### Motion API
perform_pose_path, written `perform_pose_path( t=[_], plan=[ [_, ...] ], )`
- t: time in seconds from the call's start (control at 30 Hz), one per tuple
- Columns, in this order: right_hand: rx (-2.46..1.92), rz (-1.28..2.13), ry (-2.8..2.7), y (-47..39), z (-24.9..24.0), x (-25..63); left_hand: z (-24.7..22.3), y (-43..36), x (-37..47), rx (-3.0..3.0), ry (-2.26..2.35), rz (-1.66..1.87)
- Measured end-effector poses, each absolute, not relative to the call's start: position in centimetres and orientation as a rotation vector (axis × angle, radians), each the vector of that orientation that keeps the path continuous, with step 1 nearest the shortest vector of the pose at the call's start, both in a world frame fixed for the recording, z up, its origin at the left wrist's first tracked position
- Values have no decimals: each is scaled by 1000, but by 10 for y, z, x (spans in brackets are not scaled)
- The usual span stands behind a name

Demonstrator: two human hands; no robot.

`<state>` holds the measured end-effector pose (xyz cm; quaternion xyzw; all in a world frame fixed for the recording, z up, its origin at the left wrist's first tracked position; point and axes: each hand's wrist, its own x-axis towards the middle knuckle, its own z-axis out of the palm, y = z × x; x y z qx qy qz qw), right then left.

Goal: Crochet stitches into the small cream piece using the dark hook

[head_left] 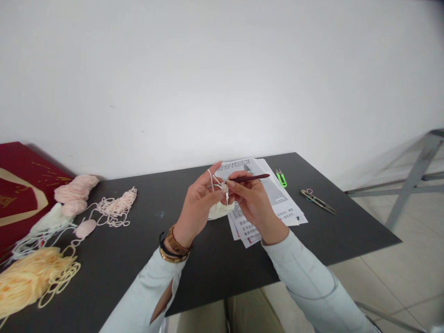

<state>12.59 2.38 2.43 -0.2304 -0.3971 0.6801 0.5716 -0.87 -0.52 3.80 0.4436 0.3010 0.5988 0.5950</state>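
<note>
My left hand [199, 199] is raised over the table with white yarn looped round its lifted index finger. Its thumb and other fingers pinch a small piece of white crochet work [225, 188]. My right hand [251, 196] grips a crochet hook [249, 178] with a dark reddish-brown handle, its thin tip pointing left into the stitches. Both hands meet at the work, and the fingers partly hide it. Just below them lies cream-white yarn [219, 211], partly covered by the hands. Printed paper sheets [282, 210] lie under and behind my right hand.
Green-handled snips [281, 178] and metal thread scissors [317, 201] lie at the right of the black table [138, 259]. On the left are pink yarn balls [74, 194], a loose pink tangle [118, 206], white yarn [46, 229], yellow yarn [34, 277] and a red bag [17, 162]. A white wall stands behind.
</note>
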Motion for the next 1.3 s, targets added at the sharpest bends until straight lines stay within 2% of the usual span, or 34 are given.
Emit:
perform_pose_path(
  t=[0.33,0.73,1.03,1.3],
  plan=[
    [-464,1571,-965,19,25,129,41,0,-25,1076,631,1249],
    [-339,1657,-995,12,26,130,39,0,-25,1036,396,1326],
    [-343,1580,-1020,10,29,132,42,-1,-33,1267,458,1144],
    [-280,1668,-1037,8,29,131,39,-3,-30,1133,342,1173]
  ],
)
